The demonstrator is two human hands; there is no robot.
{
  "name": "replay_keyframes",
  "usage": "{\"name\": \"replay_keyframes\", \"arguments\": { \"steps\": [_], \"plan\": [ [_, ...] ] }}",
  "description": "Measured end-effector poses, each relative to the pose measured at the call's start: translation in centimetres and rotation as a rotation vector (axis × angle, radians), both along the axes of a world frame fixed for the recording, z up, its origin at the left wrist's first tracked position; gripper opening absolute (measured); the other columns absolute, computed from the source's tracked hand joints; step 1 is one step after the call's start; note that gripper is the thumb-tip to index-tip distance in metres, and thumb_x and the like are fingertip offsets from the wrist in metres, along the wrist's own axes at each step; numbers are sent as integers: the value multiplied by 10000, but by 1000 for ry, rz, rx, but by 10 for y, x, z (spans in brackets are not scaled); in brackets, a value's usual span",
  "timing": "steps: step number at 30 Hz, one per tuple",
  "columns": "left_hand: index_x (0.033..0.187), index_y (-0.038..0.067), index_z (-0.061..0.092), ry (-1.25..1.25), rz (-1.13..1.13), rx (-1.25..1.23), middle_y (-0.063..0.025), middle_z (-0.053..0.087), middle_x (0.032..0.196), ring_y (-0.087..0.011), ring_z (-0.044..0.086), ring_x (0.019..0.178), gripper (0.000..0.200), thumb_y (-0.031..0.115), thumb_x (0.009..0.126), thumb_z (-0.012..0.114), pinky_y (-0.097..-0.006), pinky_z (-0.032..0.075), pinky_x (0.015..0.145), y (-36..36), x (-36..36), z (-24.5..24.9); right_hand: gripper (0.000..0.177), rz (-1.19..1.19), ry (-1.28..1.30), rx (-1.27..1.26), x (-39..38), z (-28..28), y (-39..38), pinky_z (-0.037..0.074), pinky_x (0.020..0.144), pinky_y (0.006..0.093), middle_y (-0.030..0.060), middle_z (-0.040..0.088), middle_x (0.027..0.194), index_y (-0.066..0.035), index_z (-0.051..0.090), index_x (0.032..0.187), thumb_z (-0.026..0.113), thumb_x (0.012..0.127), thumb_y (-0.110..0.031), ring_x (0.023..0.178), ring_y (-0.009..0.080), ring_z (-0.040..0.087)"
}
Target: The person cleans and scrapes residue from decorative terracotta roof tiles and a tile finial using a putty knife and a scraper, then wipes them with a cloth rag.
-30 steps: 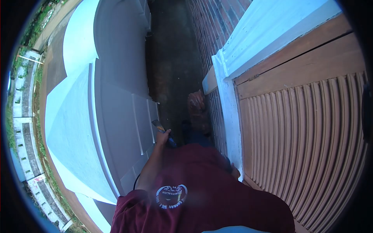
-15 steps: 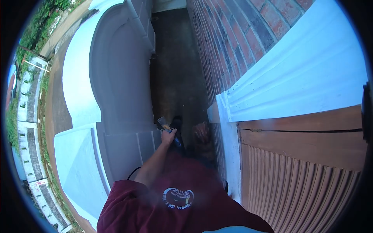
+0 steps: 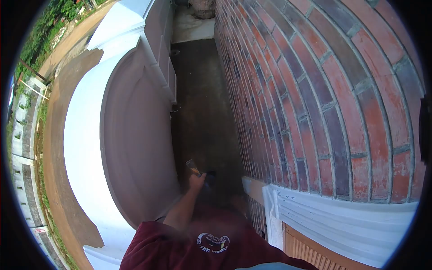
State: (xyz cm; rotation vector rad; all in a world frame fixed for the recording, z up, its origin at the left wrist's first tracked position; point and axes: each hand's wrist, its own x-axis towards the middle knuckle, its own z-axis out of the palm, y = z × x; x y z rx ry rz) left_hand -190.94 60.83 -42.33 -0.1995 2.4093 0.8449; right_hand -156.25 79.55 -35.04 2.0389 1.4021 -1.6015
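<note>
My left hand [image 3: 196,181] is closed around what looks like a putty knife [image 3: 192,166]. The tool's flat greyish blade, with tan-brown marks on it, points forward and a little to the left, over the dark floor. Its handle is mostly covered by my fingers. My right hand [image 3: 238,203] is low in front of my body, dim and blurred close to the brick wall side, so its fingers cannot be made out. A dark shoe shows faintly just beyond my left hand.
I stand in a narrow passage with a dark concrete floor [image 3: 200,94]. A low white and grey curved wall [image 3: 130,126] bounds the left, a brick wall [image 3: 315,103] the right. White moulding [image 3: 342,220] tops a louvred wooden shutter [image 3: 310,247]. A round object [image 3: 202,8] stands far ahead.
The view has moved forward along the passage, with more brick wall showing and the shutter now lower. My left hand still holds the putty knife. My right hand has drawn back towards my body.
</note>
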Motion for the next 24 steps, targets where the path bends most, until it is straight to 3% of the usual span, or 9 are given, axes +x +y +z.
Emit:
{"name": "replay_keyframes", "arguments": {
  "steps": [5,12,16,19,24],
  "plan": [
    [1022,-16,676,-7,-62,157,-223,702,966,-371,683,955,505,430,795,744,-448,522,836,22,-69,55,411,46,54,22,-78,5,28,471,647,394,128,620,872,-20,620,924,596,927,-430,761,227,583],
    [1000,50,685,292,-331,330,-175,689,976,-366,661,951,437,468,871,678,-427,512,841,75,-137,93,420,73,144,32,-151,14,63,479,692,400,144,628,924,-17,621,974,570,940,-432,819,239,595],
    [1006,102,724,403,-656,322,-188,640,1043,-376,628,951,389,464,910,623,-441,497,841,105,-165,99,427,96,158,21,-185,13,78,484,718,404,152,633,953,-15,622,1003,555,948,-433,852,245,602],
    [1002,88,720,511,-781,319,-168,645,1029,-356,619,971,400,465,914,618,-429,481,867,124,-181,105,434,102,151,6,-211,9,90,487,737,407,159,636,976,-14,623,1025,543,953,-434,876,250,607],
    [940,87,704,711,-1144,380,-116,635,1040,-309,619,945,333,411,897,644,-421,468,791,152,-229,69,446,90,116,-7,-248,-3,126,493,769,411,170,642,1013,-11,623,1061,525,963,-436,918,258,616]
  ]
}}
